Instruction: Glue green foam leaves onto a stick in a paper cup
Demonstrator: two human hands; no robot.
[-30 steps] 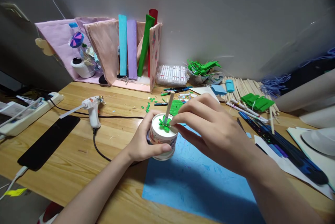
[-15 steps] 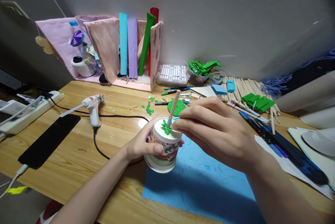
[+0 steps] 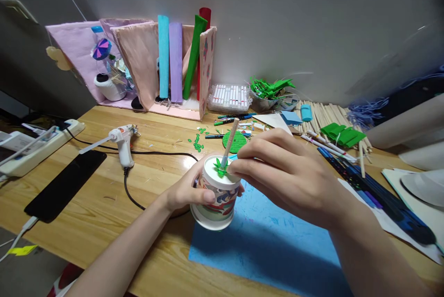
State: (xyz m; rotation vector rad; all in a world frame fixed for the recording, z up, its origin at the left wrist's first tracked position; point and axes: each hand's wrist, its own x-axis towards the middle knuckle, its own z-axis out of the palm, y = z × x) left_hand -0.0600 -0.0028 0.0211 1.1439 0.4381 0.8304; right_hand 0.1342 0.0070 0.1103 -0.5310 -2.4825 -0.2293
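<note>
A paper cup [image 3: 218, 200] with a printed side and a white top is wrapped by my left hand [image 3: 194, 186], thumb across its front. From the top rises a thin wooden stick [image 3: 230, 142], slightly tilted, with green leaf-shaped pieces [image 3: 220, 167] around its base. My right hand [image 3: 284, 172] is closed at the right edge of the top, its fingertips pinched beside the stick's base. Whatever lies between those fingertips is too hidden to make out.
A blue sheet [image 3: 263, 250] lies under my hands. Left are a glue gun [image 3: 123, 144] with its cord and a black phone [image 3: 65, 186]. Small green pieces [image 3: 197, 142], a green disc [image 3: 234, 141], a marker box [image 3: 229, 97] and wooden sticks [image 3: 326, 119] lie behind.
Both hands hold nearly the same pose around the cup. The view has shifted very slightly.
</note>
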